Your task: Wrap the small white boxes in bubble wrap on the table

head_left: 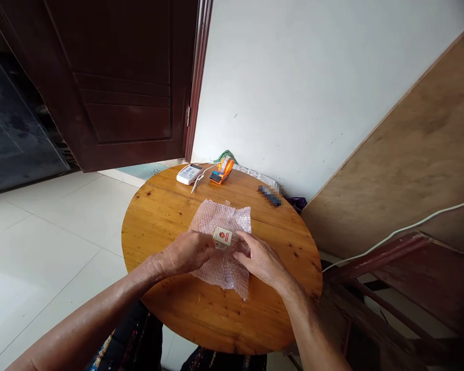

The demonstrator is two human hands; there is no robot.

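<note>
A small cream-coloured box (223, 237) with red print rests near the middle of a sheet of bubble wrap (226, 270). The clear wrap lies spread on a round wooden table (212, 319). At the box's left side is my left hand (193, 252), its fingers curled in; whatever they may grip is hidden. My right hand (265, 260) is over the wrap to the right of the box. Its thumb and fingers are apart, with a small gap between them and the box.
Toward the table's back are a white device with a cord (189, 174), an orange tape dispenser (222, 171) and a dark, partly pixelated object (269, 196). A white wall (278, 103) rises behind. A wooden chair (406, 278) stands at the right.
</note>
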